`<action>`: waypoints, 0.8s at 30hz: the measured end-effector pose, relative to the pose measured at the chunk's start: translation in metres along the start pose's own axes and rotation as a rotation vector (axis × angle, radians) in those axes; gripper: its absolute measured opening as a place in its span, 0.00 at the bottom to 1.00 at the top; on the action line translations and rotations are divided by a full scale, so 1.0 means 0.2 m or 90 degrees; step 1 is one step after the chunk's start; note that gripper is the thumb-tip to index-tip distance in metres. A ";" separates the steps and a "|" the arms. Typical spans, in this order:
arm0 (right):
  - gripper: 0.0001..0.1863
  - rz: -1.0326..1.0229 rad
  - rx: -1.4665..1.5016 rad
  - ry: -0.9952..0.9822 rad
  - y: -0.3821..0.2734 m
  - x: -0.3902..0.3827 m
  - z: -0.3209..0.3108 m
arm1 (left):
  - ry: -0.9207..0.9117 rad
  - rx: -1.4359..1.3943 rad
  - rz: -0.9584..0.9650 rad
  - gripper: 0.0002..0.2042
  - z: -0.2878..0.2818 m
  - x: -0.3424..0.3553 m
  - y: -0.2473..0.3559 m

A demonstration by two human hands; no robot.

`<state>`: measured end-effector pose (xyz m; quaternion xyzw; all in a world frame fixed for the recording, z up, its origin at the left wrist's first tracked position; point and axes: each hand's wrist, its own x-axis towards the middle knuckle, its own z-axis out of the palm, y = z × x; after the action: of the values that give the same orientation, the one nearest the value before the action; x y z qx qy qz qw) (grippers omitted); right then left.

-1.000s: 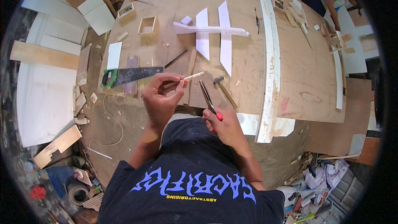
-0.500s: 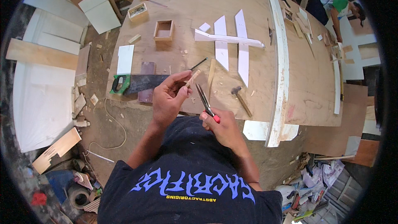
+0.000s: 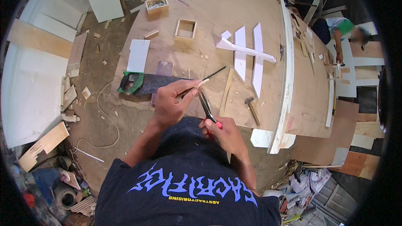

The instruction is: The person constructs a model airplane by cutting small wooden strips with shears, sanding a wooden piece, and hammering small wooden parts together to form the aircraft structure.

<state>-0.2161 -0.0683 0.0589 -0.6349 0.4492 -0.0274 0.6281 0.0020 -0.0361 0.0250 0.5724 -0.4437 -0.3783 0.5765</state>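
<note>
On the tabletop (image 3: 205, 12), a saw (image 3: 153, 84) lies near the front edge, its blade running behind the left hand (image 3: 172, 102), which pinches a thin stick (image 3: 203, 82). The right hand (image 3: 224, 132) is wrapped round pliers (image 3: 205, 104), tips just beside the stick; rightward lies a hammer (image 3: 253, 112).

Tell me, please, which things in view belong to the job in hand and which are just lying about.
In use:
- small wood strip, in the left hand
- red-handled long-nose pliers, in the right hand

Apparently just lying about:
- green-handled handsaw
- hammer
- open-topped wooden box
- white rectangular board
</note>
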 end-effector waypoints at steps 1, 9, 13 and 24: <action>0.26 -0.008 0.053 -0.024 0.00 0.01 0.02 | -0.002 0.005 0.041 0.14 -0.03 0.01 -0.02; 0.32 0.005 0.279 -0.154 -0.03 0.13 0.07 | -0.081 -0.030 -0.023 0.14 -0.22 0.07 0.00; 0.34 0.005 0.307 -0.186 -0.05 0.18 0.05 | -0.142 0.021 0.021 0.12 -0.30 0.16 -0.05; 0.37 0.063 0.426 -0.153 -0.17 0.29 0.02 | -0.174 0.087 0.093 0.11 -0.34 0.44 -0.05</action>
<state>-0.1605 -0.1065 0.0548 -0.3702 0.3685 -0.0673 0.8501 0.0962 -0.0981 0.0263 0.5200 -0.5828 -0.3785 0.4966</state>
